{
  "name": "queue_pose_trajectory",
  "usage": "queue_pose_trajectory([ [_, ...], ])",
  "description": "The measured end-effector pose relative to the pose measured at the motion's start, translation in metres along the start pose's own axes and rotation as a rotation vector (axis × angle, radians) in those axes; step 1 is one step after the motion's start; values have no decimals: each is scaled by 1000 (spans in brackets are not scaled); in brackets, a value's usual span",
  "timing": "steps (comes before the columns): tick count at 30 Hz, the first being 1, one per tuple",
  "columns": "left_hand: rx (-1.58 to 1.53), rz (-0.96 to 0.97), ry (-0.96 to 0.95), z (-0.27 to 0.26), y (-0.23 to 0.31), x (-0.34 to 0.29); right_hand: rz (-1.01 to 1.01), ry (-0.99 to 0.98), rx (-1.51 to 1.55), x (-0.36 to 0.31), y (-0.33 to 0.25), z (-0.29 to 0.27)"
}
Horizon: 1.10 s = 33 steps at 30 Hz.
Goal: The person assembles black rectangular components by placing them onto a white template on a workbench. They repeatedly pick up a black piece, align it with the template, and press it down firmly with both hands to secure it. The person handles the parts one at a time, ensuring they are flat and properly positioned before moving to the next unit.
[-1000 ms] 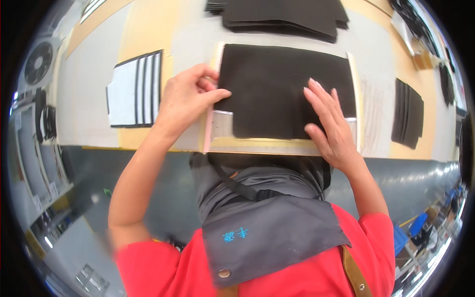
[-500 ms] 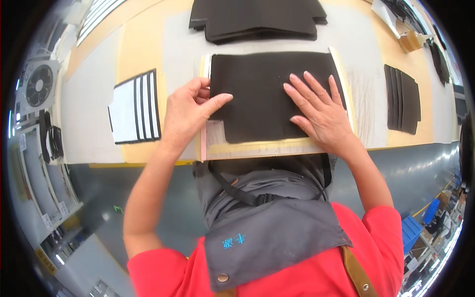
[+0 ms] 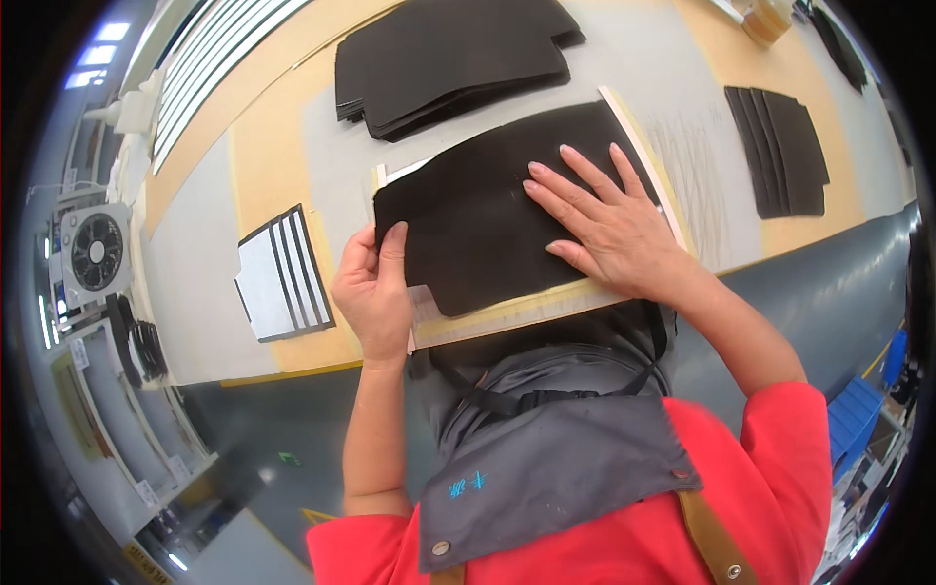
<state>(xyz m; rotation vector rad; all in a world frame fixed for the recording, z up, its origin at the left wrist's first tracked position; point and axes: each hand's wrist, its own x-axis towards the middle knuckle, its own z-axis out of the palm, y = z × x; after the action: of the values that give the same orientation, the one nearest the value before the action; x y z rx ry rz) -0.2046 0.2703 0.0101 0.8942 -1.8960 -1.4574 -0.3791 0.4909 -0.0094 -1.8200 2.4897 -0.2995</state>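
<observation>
A black sheet (image 3: 468, 210) with notched corners lies in front of me on a board edged with pale strips (image 3: 639, 156). My left hand (image 3: 375, 292) pinches the sheet's left edge, thumb on top and fingers curled behind, partly hidden. That edge looks slightly raised, though I cannot tell how far. On the right half of the sheet my right hand (image 3: 614, 229) rests flat, palm down, with its fingers spread.
Beyond the board sits a stack of black sheets (image 3: 448, 73). Black-edged white pieces (image 3: 283, 278) lie to the left, overlapping black pieces (image 3: 780, 151) to the right. A brownish container (image 3: 767, 21) stands far right; a fan (image 3: 96, 252) is beyond the table's left side.
The whole view has turned, so the table now slants. My left hand has closed its thumb over the sheet's left edge. My right hand stays flat on the sheet.
</observation>
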Motion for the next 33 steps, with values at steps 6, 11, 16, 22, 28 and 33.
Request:
queue_pose_trajectory([
  [6, 40, 37, 152, -30, 9, 8, 7, 2, 25, -1, 0, 4],
  [11, -138, 170, 282, -99, 48, 14, 11, 0, 23, -1, -1, 6],
  [16, -113, 147, 231, -111, 83, 0, 9, 16, -37, -2, -4, 9],
  [22, -203, 217, 73, -93, 97, -23, 57, 245, 195, 6, -13, -33],
  [28, -347, 289, -18, -62, 107, -48, 16, 118, 1510, 36, -57, -63],
  [33, -184, 357, -236, -51, 125, -61, 266, 132, 1825, 15, -80, -74],
])
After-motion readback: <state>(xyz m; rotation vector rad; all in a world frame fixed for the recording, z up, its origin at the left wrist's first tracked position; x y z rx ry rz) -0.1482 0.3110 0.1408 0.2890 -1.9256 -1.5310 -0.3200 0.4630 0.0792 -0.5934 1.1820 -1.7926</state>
